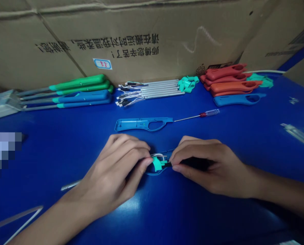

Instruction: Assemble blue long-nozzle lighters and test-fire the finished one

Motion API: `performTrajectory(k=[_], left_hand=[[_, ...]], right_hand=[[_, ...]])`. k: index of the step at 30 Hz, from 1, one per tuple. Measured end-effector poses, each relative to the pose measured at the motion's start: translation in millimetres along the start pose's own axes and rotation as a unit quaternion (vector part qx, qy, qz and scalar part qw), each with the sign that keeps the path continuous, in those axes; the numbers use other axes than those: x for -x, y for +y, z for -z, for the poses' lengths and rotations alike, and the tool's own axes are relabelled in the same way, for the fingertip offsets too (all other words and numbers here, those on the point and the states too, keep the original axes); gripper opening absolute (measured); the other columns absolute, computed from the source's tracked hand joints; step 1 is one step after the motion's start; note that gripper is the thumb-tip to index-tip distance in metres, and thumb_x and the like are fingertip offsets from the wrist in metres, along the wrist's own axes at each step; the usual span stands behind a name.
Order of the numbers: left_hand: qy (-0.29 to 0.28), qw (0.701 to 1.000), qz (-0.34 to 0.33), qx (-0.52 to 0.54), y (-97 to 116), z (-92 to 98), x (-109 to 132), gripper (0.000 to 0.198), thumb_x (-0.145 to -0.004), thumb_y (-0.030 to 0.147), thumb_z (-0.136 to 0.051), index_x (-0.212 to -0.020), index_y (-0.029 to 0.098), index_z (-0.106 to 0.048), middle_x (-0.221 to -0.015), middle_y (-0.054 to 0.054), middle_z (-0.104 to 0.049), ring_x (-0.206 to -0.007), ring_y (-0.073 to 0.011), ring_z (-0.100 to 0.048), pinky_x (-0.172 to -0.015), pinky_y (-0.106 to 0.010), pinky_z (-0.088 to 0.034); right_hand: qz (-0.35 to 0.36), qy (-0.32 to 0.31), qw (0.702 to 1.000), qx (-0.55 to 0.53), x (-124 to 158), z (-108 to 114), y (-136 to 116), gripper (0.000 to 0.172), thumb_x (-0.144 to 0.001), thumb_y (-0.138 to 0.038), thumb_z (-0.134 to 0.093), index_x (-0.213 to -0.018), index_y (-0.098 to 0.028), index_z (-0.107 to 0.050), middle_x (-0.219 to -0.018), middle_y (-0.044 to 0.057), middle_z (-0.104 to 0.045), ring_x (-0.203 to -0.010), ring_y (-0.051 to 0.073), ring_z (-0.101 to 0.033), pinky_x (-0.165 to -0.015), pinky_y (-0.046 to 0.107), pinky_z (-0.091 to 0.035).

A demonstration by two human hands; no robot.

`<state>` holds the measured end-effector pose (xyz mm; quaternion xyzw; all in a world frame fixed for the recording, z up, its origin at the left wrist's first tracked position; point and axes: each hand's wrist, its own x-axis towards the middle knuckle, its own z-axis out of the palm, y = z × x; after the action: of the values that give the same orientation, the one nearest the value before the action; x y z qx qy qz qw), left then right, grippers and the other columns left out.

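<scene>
My left hand (pixel 123 163) is closed in a pinch on a teal plastic trigger (pixel 157 164) at the middle of the table. Facing it, my right hand (pixel 208 165) pinches a small black part (pixel 168 164) at the trigger's right end; the fingertips hide most of it. White wires (pixel 159 155) loop just above the trigger. Under both hands lies a blue lighter shell half (pixel 155 174), largely covered. A metal tube (pixel 70 185) pokes out from beneath my left wrist. Beyond my hands, another blue shell half (pixel 131 124) rests with its hollow side up.
A screwdriver (pixel 203 114) touches the farther shell. Along the cardboard box (pixel 141 20) lie assembled green and blue lighters (pixel 82 97), metal tubes with wires (pixel 162 90), teal triggers (pixel 189 83) and red, orange and blue shells (pixel 228 83). Clear plastic pieces (pixel 299 134) lie right.
</scene>
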<state>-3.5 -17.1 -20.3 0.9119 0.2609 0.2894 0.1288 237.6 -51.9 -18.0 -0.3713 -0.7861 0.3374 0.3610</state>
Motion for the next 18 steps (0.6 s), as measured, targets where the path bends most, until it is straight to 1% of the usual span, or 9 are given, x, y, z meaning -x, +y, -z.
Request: performTrajectory(k=[3, 6, 10, 14, 18], left_hand=[[-0.005, 1.000, -0.007, 0.007, -0.6, 0.3, -1.5, 0.014, -0.087, 0.008, -0.063, -0.100, 0.014, -0.061, -0.097, -0.006, -0.067, -0.095, -0.0200, -0.061, -0.083, -0.038, -0.047], [-0.016, 1.000, -0.024, 0.012, -0.9, 0.6, -2.6, 0.016, -0.087, 0.007, -0.064, -0.101, 0.012, -0.062, -0.098, -0.006, -0.067, -0.096, -0.0192, -0.060, -0.085, -0.038, -0.047], [-0.027, 0.999, -0.032, 0.009, -0.1, 1.5, -1.6, 0.017, -0.085, 0.010, -0.067, -0.101, 0.012, -0.063, -0.098, -0.007, -0.067, -0.095, -0.0195, -0.060, -0.085, -0.039, -0.047], [-0.022, 0.999, -0.033, -0.001, 1.3, 1.2, -0.4, 0.022, -0.082, 0.018, -0.074, -0.100, 0.013, -0.064, -0.101, -0.008, -0.068, -0.096, -0.0219, -0.061, -0.085, -0.041, -0.048], [-0.019, 0.999, -0.037, -0.013, 4.0, 0.0, -2.0, 0.018, -0.082, 0.014, -0.071, -0.099, 0.014, -0.065, -0.102, -0.009, -0.069, -0.095, -0.0222, -0.062, -0.085, -0.042, -0.048]], right_hand=[[-0.017, 0.014, 1.000, -0.002, -0.1, -0.5, -0.1, 0.009, -0.086, -0.006, -0.062, -0.088, -0.012, -0.069, -0.083, 0.005, -0.071, -0.078, 0.012, -0.063, -0.072, 0.025, -0.051], [-0.034, 0.029, 0.999, -0.001, 0.0, -1.4, -0.2, 0.009, -0.086, -0.008, -0.062, -0.088, -0.013, -0.069, -0.085, 0.005, -0.072, -0.081, 0.012, -0.065, -0.074, 0.025, -0.053], [-0.051, 0.030, 0.998, 0.007, -0.6, -2.3, -0.5, 0.011, -0.086, -0.008, -0.062, -0.089, -0.015, -0.070, -0.087, 0.004, -0.072, -0.081, 0.011, -0.066, -0.075, 0.023, -0.053], [-0.043, 0.032, 0.998, 0.017, -0.6, -2.9, -1.2, 0.012, -0.086, -0.009, -0.062, -0.090, -0.017, -0.068, -0.085, 0.002, -0.072, -0.080, 0.012, -0.066, -0.074, 0.024, -0.053], [-0.017, 0.016, 0.999, 0.036, -0.9, -2.7, -1.8, 0.011, -0.086, -0.009, -0.060, -0.091, -0.017, -0.066, -0.082, 0.002, -0.071, -0.076, 0.012, -0.063, -0.070, 0.025, -0.051]])
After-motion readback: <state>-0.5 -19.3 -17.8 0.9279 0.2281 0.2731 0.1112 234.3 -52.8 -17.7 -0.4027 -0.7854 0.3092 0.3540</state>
